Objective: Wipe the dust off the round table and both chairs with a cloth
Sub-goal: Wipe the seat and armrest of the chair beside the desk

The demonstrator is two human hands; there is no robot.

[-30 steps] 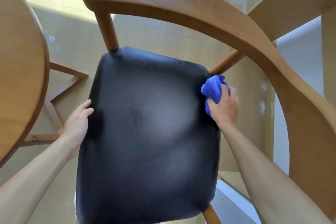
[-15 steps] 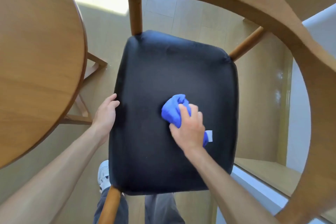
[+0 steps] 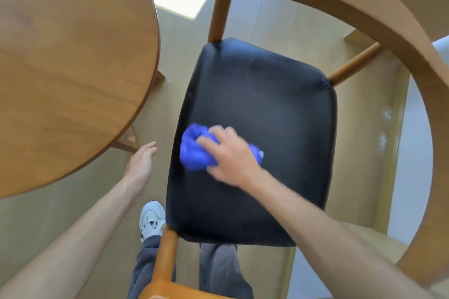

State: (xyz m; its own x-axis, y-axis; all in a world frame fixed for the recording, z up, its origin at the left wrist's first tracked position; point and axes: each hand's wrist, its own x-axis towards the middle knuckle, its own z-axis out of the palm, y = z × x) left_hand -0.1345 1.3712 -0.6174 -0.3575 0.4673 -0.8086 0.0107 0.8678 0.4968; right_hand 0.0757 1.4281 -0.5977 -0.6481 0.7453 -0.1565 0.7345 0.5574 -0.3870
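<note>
A person's right hand (image 3: 230, 155) presses a bunched blue cloth (image 3: 194, 150) against the black padded seat (image 3: 262, 109) of a wooden chair (image 3: 364, 14), near the seat's left edge, fingers (image 3: 206, 139) curled over the cloth. The left hand (image 3: 141, 167) hangs in the gap between seat and round wooden worktop (image 3: 68, 56), clear of both, fingers straight and together, holding nothing. The worktop stands just left of the chair. Below, a white sneaker (image 3: 151, 218) and grey trousers (image 3: 218, 272) show on the pale floor (image 3: 272, 24).
</note>
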